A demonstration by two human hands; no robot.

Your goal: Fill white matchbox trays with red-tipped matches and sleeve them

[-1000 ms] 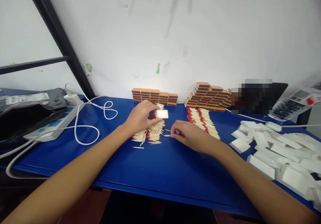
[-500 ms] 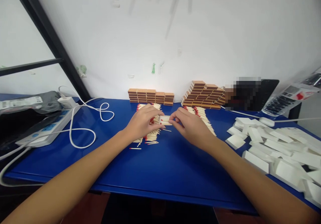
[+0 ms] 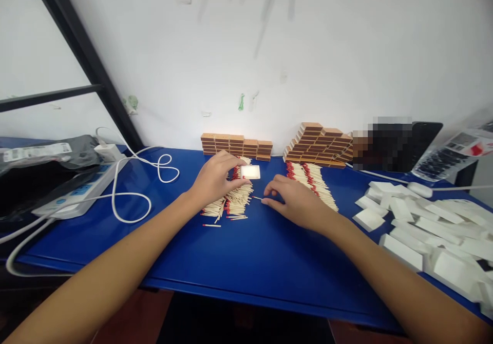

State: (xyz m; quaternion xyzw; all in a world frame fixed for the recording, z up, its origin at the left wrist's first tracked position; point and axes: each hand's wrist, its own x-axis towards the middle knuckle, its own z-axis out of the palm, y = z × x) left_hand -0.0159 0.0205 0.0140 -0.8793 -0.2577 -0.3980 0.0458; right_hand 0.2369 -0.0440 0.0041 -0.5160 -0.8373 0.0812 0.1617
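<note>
My left hand [image 3: 213, 179] holds a small white matchbox tray [image 3: 250, 172] by its edge, just above a heap of red-tipped matches [image 3: 233, 203] on the blue table [image 3: 246, 251]. To the right of that heap my right hand [image 3: 295, 200] rests low on the table. Its fingertips are pinched at a loose match [image 3: 257, 198]. A second row of matches [image 3: 314, 182] lies beyond my right hand.
Brown matchbox sleeves are stacked against the wall in a low row [image 3: 236, 146] and a taller pile [image 3: 319, 151]. Several white trays [image 3: 427, 231] cover the table's right end. A power strip [image 3: 73, 192] with white cables [image 3: 131, 200] lies at the left. A dark device [image 3: 400, 146] stands at the back right.
My right hand has come away from the white tray and dropped to the table by a loose match. My left hand still holds the tray, now lifted slightly.
</note>
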